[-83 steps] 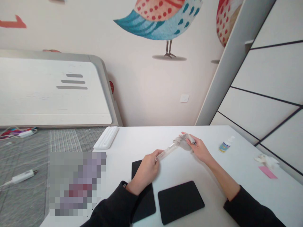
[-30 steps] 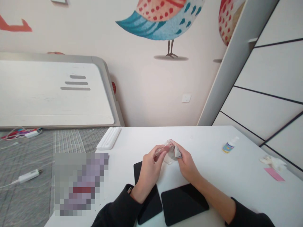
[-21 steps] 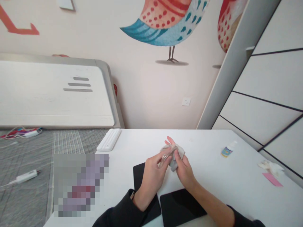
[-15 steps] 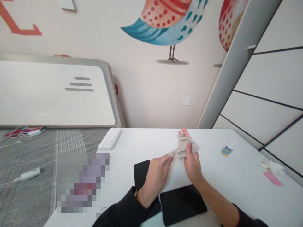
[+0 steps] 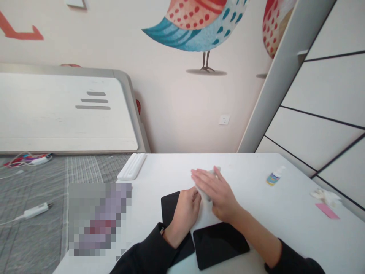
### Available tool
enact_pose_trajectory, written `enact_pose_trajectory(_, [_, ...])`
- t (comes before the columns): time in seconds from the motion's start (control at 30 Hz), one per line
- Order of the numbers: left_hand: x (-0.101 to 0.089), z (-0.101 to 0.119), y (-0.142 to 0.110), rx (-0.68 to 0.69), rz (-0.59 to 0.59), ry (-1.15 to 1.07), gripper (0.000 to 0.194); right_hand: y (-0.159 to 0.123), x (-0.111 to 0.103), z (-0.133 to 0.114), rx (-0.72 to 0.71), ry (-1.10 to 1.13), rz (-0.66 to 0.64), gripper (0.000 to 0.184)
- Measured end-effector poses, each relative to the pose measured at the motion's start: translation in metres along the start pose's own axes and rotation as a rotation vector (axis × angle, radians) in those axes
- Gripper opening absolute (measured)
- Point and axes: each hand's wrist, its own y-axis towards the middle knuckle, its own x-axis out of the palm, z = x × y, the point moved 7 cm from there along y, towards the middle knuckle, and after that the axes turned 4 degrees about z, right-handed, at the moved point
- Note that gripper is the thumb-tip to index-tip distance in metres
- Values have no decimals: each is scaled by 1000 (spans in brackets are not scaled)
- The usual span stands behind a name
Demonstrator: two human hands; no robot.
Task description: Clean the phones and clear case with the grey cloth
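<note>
**One pale cloth [image 5: 207, 201]: where does it lie?**

Between your hands, its long side running away from you, nearer your right hand [image 5: 219, 201], whose fingers [image 5: 205, 179] lie flat and together across it. Your left hand [image 5: 184, 217] curls against it; any pinch is hidden.

The right hand [image 5: 219, 198] could pass rightward over the white worktop [image 5: 245, 167] as far as the small white-capped dropper bottle [image 5: 275, 176]; a long white ribbed plastic bar [image 5: 131, 166] lies leftward, and two flat black rectangular pads [image 5: 221, 245] lie below.
</note>
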Motion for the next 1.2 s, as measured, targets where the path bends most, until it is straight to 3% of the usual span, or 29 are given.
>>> enact_pose_trajectory(0.1, [6,-3,-1,-7,-53,20,27,0,0,3,34,-46,32,75])
enact_pose_trajectory(0.27, [10,-9,2,-89,-92,-33,32,-1,3,0,-70,-45,21,69])
enact_pose_trajectory(0.4, [0,-7,10,-178,-92,-146,35,-10,-20,28,97,-87,241,66])
enact_pose_trajectory(0.5, [0,-9,10,-284,-116,-281,46,-18,-26,34,184,-89,363,62])
enact_pose_trajectory(0.7, [17,-13,3,-425,-185,-564,52,-5,2,20,165,37,185,48])
enact_pose_trajectory(0.87, [6,-13,7,-450,-140,-654,64,-3,6,8,181,119,134,34])
enact_pose_trajectory(1.0, [-3,-15,8,-415,-89,-645,64,-2,13,-7,21,199,-9,33])
enact_pose_trajectory(1.2, [13,-20,-6,-543,-226,-582,56,-2,0,13,107,95,60,32])
